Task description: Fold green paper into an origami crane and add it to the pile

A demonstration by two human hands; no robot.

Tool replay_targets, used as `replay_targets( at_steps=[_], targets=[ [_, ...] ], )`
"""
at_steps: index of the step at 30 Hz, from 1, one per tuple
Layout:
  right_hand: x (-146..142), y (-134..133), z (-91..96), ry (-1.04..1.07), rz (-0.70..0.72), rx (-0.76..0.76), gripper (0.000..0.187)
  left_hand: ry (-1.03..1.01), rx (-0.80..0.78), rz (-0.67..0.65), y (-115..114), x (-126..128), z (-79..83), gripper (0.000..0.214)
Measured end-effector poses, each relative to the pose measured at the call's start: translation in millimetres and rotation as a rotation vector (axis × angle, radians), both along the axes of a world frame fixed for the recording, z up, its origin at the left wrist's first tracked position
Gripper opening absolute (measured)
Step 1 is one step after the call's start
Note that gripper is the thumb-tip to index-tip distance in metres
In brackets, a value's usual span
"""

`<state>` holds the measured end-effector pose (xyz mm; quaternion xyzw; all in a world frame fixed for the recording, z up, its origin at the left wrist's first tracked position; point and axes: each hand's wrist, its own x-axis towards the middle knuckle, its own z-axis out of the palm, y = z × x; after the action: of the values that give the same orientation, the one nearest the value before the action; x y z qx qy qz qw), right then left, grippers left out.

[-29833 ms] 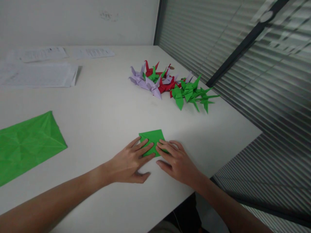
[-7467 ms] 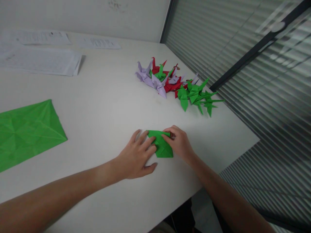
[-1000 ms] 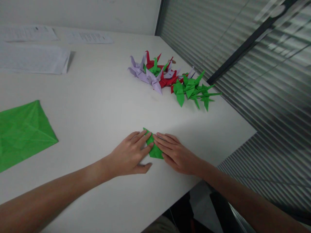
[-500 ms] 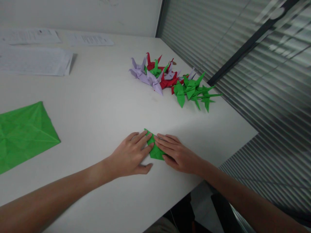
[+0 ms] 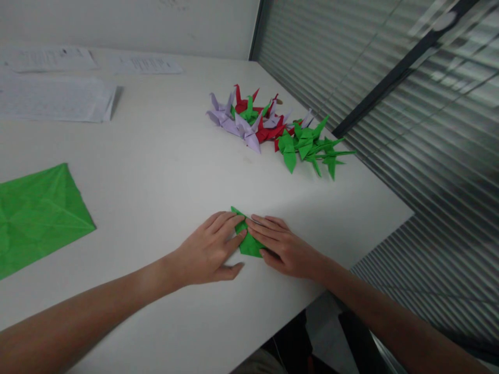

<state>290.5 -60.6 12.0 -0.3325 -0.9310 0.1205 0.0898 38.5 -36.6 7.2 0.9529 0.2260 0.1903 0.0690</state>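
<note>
A small folded piece of green paper (image 5: 251,246) lies on the white table, its narrow tip pointing up and to the left. My left hand (image 5: 212,246) rests on its left side, fingers stretched out and fingertips on the paper, with the thumb out on the table below. From the right, my right hand (image 5: 283,244) lies over the other side of the sheet with its fingers extended flat. Both hands are open, and their fingers cover part of the folds.
Folded purple cranes (image 5: 247,130), red cranes (image 5: 271,130) and green cranes (image 5: 306,143) cluster towards the back right. A large creased green sheet (image 5: 42,218) lies at left. Printed papers (image 5: 54,98) lie at the back left. Window blinds (image 5: 429,182) flank the table's right edge.
Almost nothing differs. My left fingertips have shifted very slightly on the folded green paper, and my right hand stays in place over it.
</note>
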Motion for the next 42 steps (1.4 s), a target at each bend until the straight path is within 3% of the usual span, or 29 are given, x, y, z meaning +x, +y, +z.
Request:
replay_targets(
  at_steps=[9, 14, 21, 29, 42],
  targets=[
    [0, 0, -0.3, -0.015, 0.001, 0.006, 0.052, -0.007, 0.045, 0.019, -3, -1, -6.4, 0.059],
    [1, 0, -0.7, -0.014, 0.000, 0.000, 0.053, -0.003, -0.015, 0.034, -2, -1, -4.2, 0.056],
    [1, 0, -1.6, -0.003, 0.002, 0.015, 0.054, -0.017, -0.050, -0.061, 10, 1, -2.9, 0.054],
    [-1, 0, -1.9, -0.007, 0.008, 0.043, 0.052, -0.005, -0.035, -0.057, 13, 1, -5.4, 0.058],
    [-24, 6, 37.4, -0.171, -0.031, 0.079, 0.050, -0.006, -0.035, -0.047, 13, 1, -2.2, 0.055]
  ],
)
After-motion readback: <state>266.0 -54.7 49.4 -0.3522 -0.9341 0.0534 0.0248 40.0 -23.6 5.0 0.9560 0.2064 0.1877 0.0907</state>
